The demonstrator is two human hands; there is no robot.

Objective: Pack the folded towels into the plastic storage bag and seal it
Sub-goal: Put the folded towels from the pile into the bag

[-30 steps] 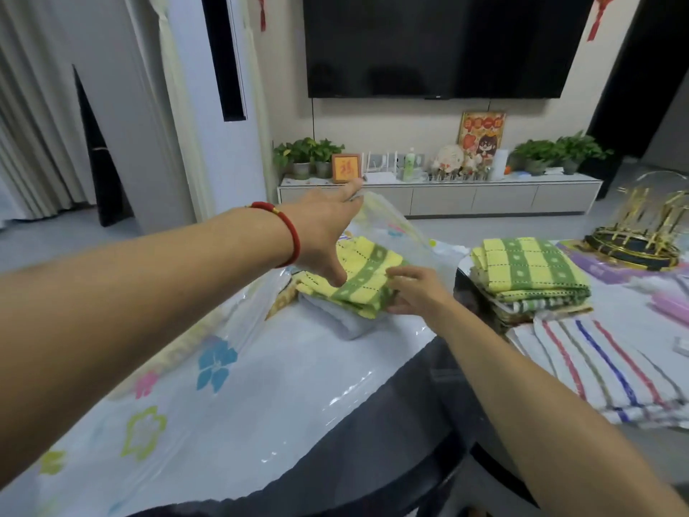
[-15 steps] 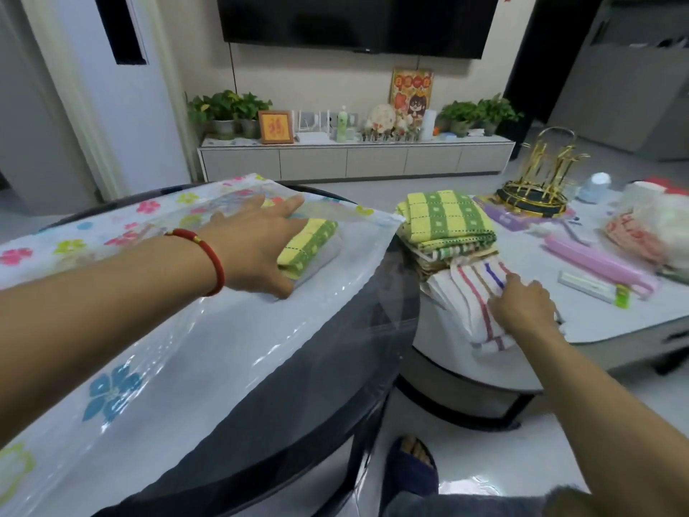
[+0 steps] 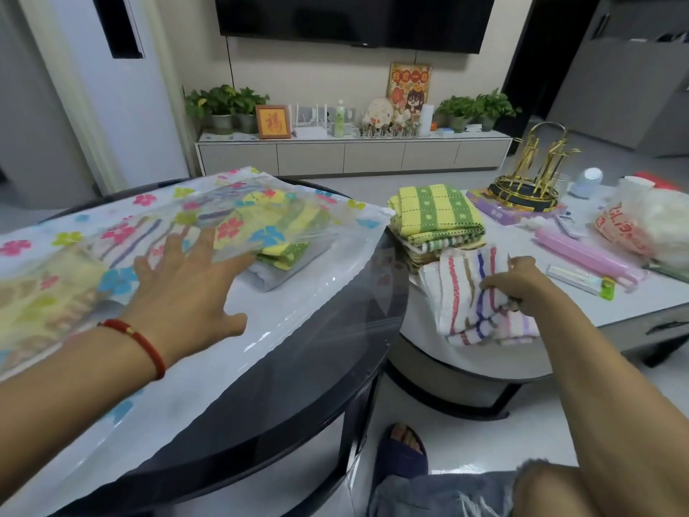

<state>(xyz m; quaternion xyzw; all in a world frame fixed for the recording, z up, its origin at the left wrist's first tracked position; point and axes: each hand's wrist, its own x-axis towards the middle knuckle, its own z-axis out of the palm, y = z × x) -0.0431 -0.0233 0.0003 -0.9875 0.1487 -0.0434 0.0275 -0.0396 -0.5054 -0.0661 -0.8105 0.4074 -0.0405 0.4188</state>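
Note:
The flower-printed plastic storage bag point(image 3: 335, 270) lies across the dark round table, its mouth toward the right. A yellow-green towel point(image 3: 287, 251) lies just inside the mouth, on something white. My left hand point(image 3: 186, 281) is spread with straight fingers at the bag's upper layer near the opening. On the white table to the right, my right hand point(image 3: 510, 283) grips a white towel with coloured stripes point(image 3: 469, 296) and lifts its edge. Behind it stands a stack of folded towels point(image 3: 436, 214) topped by a yellow-green one.
The dark round table point(image 3: 298, 397) overlaps the lower white table point(image 3: 559, 322). On the white table lie a gold rack point(image 3: 529, 181), a pink case point(image 3: 585, 255), a purple box and a white plastic bag point(image 3: 648, 225). My foot in a blue slipper point(image 3: 402, 449) rests on the floor between the tables.
My right hand left the towel in the bag, crossed to the white table and took hold of the striped towel. My left hand moved off the packed towel; the bag's upper layer fell over it.

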